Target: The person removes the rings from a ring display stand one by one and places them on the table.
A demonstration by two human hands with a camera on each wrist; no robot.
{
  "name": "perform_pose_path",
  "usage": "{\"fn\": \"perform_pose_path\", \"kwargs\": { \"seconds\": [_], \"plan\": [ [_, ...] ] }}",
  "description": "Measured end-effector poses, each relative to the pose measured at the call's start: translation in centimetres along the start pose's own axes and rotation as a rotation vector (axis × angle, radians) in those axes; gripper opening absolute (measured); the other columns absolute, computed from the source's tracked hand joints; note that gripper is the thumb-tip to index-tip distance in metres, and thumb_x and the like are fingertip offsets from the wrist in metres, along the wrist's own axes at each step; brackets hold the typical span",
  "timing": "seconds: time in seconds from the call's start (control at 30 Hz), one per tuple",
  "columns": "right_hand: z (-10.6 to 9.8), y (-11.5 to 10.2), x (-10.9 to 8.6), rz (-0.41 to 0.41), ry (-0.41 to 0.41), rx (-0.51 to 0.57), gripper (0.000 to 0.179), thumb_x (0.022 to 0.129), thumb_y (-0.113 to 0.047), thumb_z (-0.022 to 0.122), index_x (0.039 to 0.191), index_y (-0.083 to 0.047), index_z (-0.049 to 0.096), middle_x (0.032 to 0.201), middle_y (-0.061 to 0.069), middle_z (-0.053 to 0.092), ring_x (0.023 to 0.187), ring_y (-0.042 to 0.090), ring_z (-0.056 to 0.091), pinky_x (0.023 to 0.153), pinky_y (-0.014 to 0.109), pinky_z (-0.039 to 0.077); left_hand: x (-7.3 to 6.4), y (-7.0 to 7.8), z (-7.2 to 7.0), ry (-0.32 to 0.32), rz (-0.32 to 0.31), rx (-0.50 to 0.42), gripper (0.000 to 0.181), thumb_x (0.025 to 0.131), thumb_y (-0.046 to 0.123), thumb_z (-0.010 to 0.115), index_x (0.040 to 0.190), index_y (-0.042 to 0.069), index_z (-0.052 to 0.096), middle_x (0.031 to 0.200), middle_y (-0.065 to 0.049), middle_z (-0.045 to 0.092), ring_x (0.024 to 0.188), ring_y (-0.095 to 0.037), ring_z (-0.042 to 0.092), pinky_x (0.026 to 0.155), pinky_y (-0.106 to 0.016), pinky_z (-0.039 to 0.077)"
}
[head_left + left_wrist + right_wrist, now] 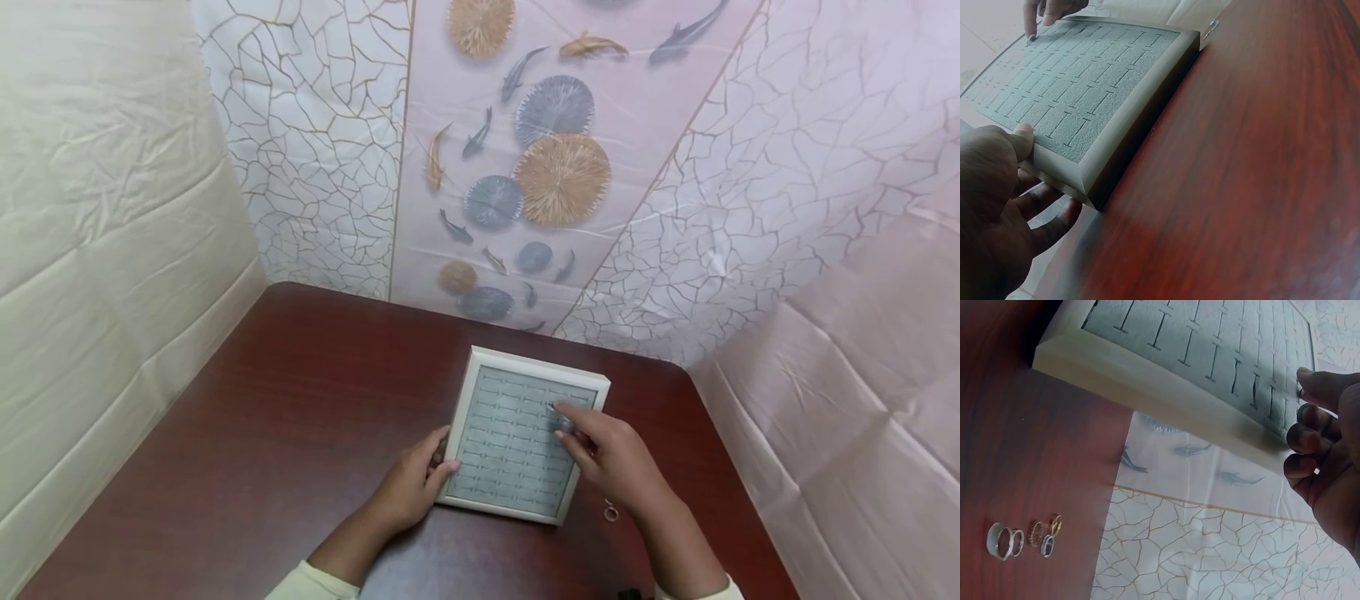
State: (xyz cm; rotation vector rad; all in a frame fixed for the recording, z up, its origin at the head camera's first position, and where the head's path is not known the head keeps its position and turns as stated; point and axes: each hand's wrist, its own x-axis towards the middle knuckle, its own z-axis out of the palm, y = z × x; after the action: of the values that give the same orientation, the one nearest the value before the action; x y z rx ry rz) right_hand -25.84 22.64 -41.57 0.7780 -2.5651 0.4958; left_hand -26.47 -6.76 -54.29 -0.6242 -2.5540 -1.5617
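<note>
A ring display tray [517, 442] with a pale frame and a grey slotted foam pad leans tilted up from the table. My left hand [412, 479] grips its left side, thumb on the front of the frame and fingers behind; the left wrist view shows this hand [1004, 194] at the frame's edge. At the pad's upper right, my right hand [618, 458] has its fingertips at the slots. A small silver ring [1031, 39] shows at those fingertips, against the pad. The right wrist view shows the right hand [1329, 431] with curled fingers, partly hiding the ring.
Several loose silver and gold-toned rings [1001, 541] rest on the brown table [300, 400], right of the tray; some rings [611, 512] show beside the right forearm. Patterned cloth [322, 142] hangs behind the table, with pale cloth [97, 208] along the sides.
</note>
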Motion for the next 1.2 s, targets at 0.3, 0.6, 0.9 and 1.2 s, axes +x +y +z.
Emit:
{"fn": "perform_pose_path", "kwargs": {
  "seconds": [0.3,0.6,0.9,1.2],
  "plan": [
    [0.3,-0.8,1.4,0.028,0.037,-0.066,0.024,0.089,-0.015,0.075,0.112,-0.019,0.072,0.083,-0.011,0.067,0.061,-0.001,0.046,0.056,0.018,0.043,0.1,-0.1,-0.1,-0.002,-0.005,0.020,0.058,0.098,0.033,0.061,0.147,0.005,0.043,0.106,-0.002,0.065,0.094,-0.010,0.062,0.083,-0.030,0.055],
    [0.8,-1.1,1.9,0.073,0.099,-0.093,0.009,0.089,-0.012,0.074,0.097,-0.017,0.075,0.076,-0.009,0.066,0.060,0.001,0.045,0.054,0.020,0.041,0.1,-0.1,-0.1,0.000,0.005,0.019,0.058,0.098,0.033,0.061,0.146,0.005,0.043,0.104,-0.002,0.065,0.093,-0.011,0.061,0.083,-0.031,0.055],
    [0.8,-1.4,1.8,0.132,0.081,-0.081,0.008,0.091,-0.014,0.072,0.094,-0.021,0.070,0.065,-0.013,0.049,0.054,0.002,0.039,0.050,0.019,0.036,0.0,0.0,-0.1,-0.007,0.008,0.026,0.059,0.099,0.034,0.059,0.146,0.003,0.042,0.107,-0.006,0.065,0.095,-0.013,0.063,0.082,-0.031,0.056],
    [1.0,-1.3,1.5,0.133,0.072,-0.088,0.008,0.093,-0.016,0.070,0.096,-0.023,0.065,0.068,-0.014,0.052,0.056,0.002,0.041,0.052,0.019,0.037,0.0,0.0,-0.1,-0.013,0.005,0.015,0.059,0.099,0.033,0.060,0.147,0.005,0.042,0.108,-0.002,0.066,0.095,-0.012,0.062,0.083,-0.031,0.055]
  ]
}}
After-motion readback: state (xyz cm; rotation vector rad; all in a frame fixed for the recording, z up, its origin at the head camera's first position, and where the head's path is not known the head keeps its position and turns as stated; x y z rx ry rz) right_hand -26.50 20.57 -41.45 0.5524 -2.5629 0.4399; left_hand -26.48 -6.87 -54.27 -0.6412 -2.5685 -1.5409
